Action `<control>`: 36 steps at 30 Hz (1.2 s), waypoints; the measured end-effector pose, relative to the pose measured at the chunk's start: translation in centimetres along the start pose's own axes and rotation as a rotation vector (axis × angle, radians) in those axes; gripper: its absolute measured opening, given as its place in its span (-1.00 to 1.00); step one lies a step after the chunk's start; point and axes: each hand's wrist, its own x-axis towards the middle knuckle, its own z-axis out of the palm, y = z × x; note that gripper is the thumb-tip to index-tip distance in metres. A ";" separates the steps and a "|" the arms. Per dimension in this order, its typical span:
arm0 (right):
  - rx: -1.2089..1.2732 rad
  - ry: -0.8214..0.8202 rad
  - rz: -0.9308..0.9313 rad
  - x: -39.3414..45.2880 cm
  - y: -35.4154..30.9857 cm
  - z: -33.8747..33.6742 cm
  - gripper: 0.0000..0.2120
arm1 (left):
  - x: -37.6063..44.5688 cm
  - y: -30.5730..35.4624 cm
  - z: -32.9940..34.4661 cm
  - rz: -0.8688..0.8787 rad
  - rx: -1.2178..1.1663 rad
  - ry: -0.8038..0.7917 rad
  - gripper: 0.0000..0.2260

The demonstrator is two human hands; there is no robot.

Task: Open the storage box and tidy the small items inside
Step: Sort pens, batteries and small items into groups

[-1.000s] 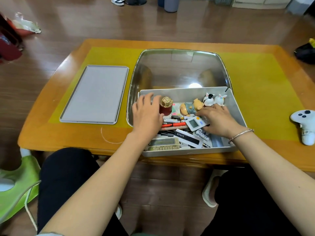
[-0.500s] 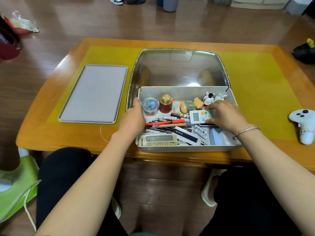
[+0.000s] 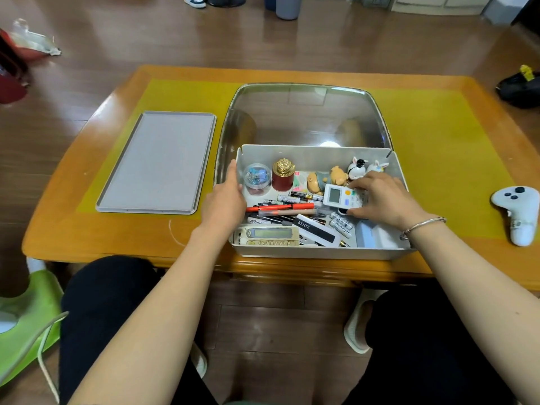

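At centre frame we steady the open storage box [image 3: 318,252] with our left hand [image 3: 226,200] gripping its left wall while right-hand [image 3: 380,200] fingers pinch a white remote [image 3: 340,196], which could slip onto the batteries [image 3: 340,225] below.

Count: 1 open box [image 3: 321,252]; 1 lid [image 3: 157,162]; 2 remotes [image 3: 343,197] [image 3: 268,233]; 1 red jar [image 3: 283,176]; 1 clear tub [image 3: 257,178]; 4 figurines [image 3: 339,176]; 1 white controller [image 3: 517,211]. Pens and batteries: too jumbled to count.
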 end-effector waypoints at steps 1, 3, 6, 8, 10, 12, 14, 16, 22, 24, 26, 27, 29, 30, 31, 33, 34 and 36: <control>0.038 0.030 -0.001 -0.2 0.1 -0.1 -0.44 | -0.1 -0.1 0.0 0.003 -0.003 0.006 -0.41; 0.054 0.053 -0.010 -0.4 0.2 -0.1 -0.45 | -0.3 -0.2 0.0 0.002 -0.014 0.020 -0.44; 0.002 0.035 -0.032 -0.6 -0.1 0.1 -0.45 | -0.7 -0.4 -0.4 0.060 0.028 0.161 -0.46; 0.051 0.042 -0.027 -0.6 -0.3 0.1 -0.47 | -1.1 -0.3 -1.0 0.196 0.115 0.248 -0.45; 0.170 0.058 -0.026 -0.7 -0.4 0.0 -0.48 | -1.5 0.3 -1.5 0.388 0.179 0.154 -0.47; 0.260 0.065 -0.030 -0.6 -0.6 0.0 -0.48 | -2.0 0.9 -1.7 0.513 0.215 -0.103 -0.48; 0.292 0.065 -0.037 -0.5 -0.8 -0.1 -0.48 | -2.3 1.2 -1.6 0.519 0.215 -0.359 -0.54; 0.305 0.063 -0.041 -0.5 -1.1 -0.1 -0.51 | -2.3 1.5 -1.2 0.509 0.276 -0.481 -0.67; 0.329 0.102 -0.058 -0.6 -1.3 0.0 -0.54 | -2.1 2.0 -1.6 0.469 0.140 -0.534 -0.80; 0.372 0.141 -0.078 -0.6 -1.4 0.0 -0.55 | -2.1 2.0 -2.1 0.430 -0.009 -0.511 -0.80; 0.411 0.152 -0.090 -0.5 -1.4 -0.2 -0.58 | -2.1 2.1 -2.5 0.390 -0.128 -0.455 -0.81; 0.413 0.142 -0.098 -0.4 -1.4 -0.2 -0.60 | -2.2 2.1 -2.6 0.377 -0.175 -0.419 -0.81; 0.397 0.122 -0.133 -0.2 -1.3 -0.3 -0.60 | -2.2 2.3 -2.9 0.364 -0.268 -0.351 -0.79; 0.385 0.115 -0.148 -0.2 -1.1 -0.4 -0.58 | -2.1 2.3 -3.0 0.359 -0.314 -0.327 -0.78; 0.369 0.105 -0.155 -0.1 -0.9 -0.5 -0.55 | -2.1 2.4 -3.0 0.352 -0.352 -0.308 -0.77; 0.318 0.084 -0.134 0.0 -0.2 -0.9 -0.53 | -2.0 2.6 -2.9 0.330 -0.399 -0.265 -0.80; 0.293 0.074 -0.112 0.0 0.3 -1.1 -0.53 | -1.9 2.8 -2.9 0.312 -0.425 -0.239 -0.81; 0.284 0.065 -0.065 0.0 1.1 -1.5 -0.53 | -1.8 3.1 -2.8 0.280 -0.542 -0.200 -0.78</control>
